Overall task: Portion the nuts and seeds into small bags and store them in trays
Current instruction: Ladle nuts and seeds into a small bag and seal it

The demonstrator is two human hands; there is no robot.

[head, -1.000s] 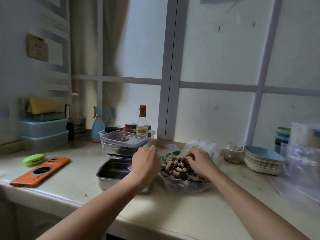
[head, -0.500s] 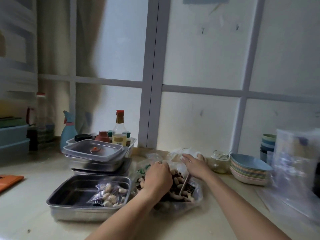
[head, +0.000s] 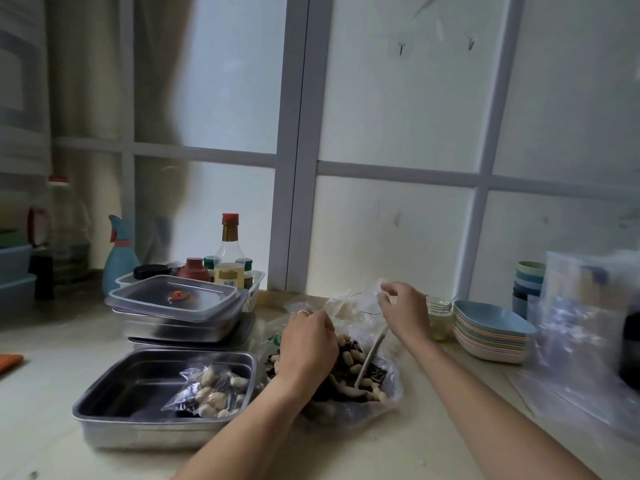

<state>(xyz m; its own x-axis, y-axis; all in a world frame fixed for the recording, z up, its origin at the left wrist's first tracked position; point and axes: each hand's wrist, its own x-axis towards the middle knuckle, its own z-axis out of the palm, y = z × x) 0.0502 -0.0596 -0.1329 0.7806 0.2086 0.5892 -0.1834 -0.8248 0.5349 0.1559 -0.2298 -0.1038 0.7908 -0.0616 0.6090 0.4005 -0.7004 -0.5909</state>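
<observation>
At nine o'clock from the hands, a steel tray (head: 104, 403) on the surface holds one filled small bag (head: 211, 389) of nuts. Over the open bulk bag (head: 356, 365) of peanuts and dark seeds, the left hand (head: 308, 344) has its grip pinching an empty clear bag (head: 349, 303). The right hand (head: 405, 311), at two o'clock, pinches the same bag's other edge. Stacked plates (head: 491, 330) sit at three o'clock.
</observation>
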